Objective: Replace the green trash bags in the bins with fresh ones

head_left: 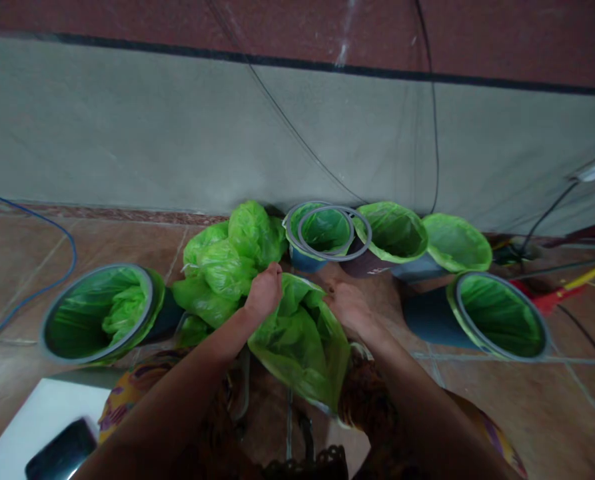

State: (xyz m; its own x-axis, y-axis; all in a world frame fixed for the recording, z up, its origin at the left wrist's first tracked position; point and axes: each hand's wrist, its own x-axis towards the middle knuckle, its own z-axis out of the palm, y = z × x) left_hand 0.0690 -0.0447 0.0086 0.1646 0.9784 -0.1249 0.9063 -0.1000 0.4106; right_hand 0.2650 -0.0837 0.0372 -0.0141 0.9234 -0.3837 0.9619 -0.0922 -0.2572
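A green plastic bag (297, 347) hangs between my hands, low in front of my knees, its mouth facing up. My left hand (266, 291) is closed on the bag's left rim. On the opposite side my right hand (348, 303) grips the right rim, fingers partly hidden. Just left of my left hand lies a heap of green filled or bunched bags (227, 257). Beyond my hands stands a small bin (307, 262) lined with green, and loose grey rings (360, 233) rest across its top.
Lined bins stand along the wall: a dark one (370, 265) and a grey one (417, 269). Blue bins flank me, left (164, 313) and right (432, 317). A phone (62, 450) lies on a white surface (37, 407). A blue cable (32, 289) crosses the floor at left.
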